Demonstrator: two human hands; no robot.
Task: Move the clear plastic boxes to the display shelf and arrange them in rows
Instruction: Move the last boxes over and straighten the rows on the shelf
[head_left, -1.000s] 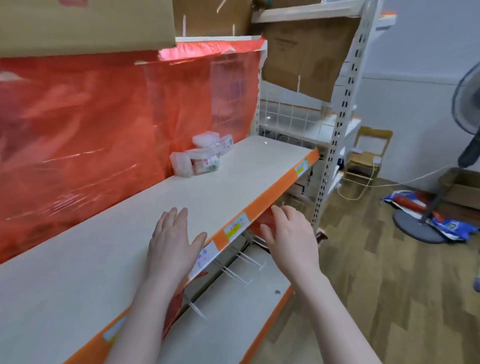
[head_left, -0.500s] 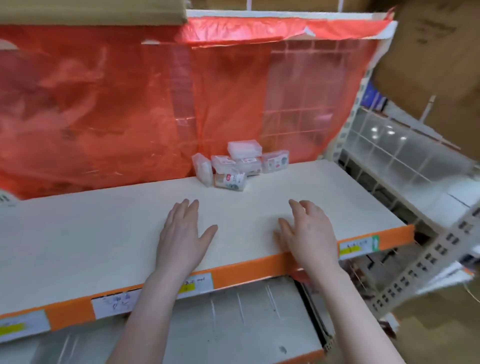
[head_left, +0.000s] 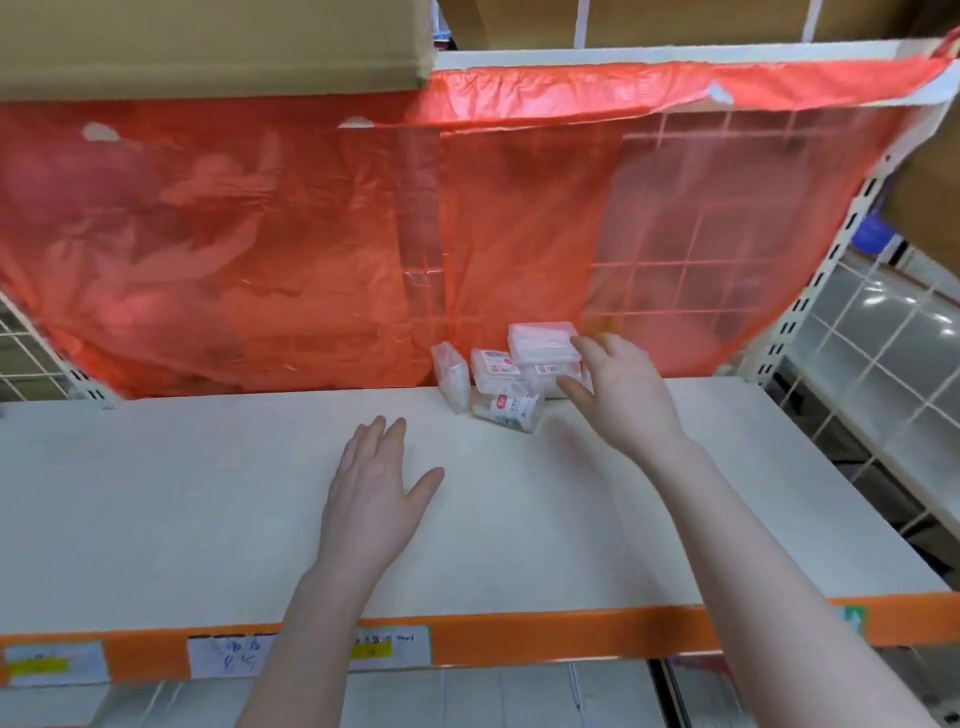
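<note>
Our left hand (head_left: 371, 499) lies flat and open-fingered on the display shelf (head_left: 156, 509); our spread right hand (head_left: 621, 395) reaches the clear plastic boxes (head_left: 511, 376) heaped against the red sheet (head_left: 260, 249), partly hiding them.

Handwritten shelf-edge tags (head_left: 231, 657), red box labels (head_left: 502, 404), all illegible

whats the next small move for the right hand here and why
Probably close the right hand on the top box. Its fingers are spread right beside that box, which lies loose on the jumbled pile of boxes at the back of the shelf, not in rows. The left hand lies open over bare shelf, holding nothing.
</note>
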